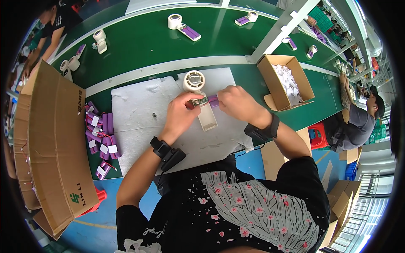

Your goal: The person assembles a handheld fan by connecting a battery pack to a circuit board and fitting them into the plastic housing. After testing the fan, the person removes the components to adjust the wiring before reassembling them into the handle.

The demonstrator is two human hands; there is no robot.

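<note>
A white handheld fan (208, 119) lies on the foam sheet in front of me, its round vented head pointing away and its handle open toward me. My left hand (180, 117) is closed, thumb and fingers pinching the fan at the neck, around a small circuit board (200, 101). Just to the right, my right hand (242, 104) has its fingers closed on a purple battery pack (214, 100). The pack sits beside the board, partly hidden by the fingers. Any wire ends between the hands are too small to make out.
White foam sheets (139, 122) cover the bench before me. Purple battery packs (101, 130) are piled left, beside a tall cardboard box (55, 147). A carton (270, 80) of white slips stands right. Beyond a rail, more fans (174, 21) lie on a green surface (139, 46); people work nearby.
</note>
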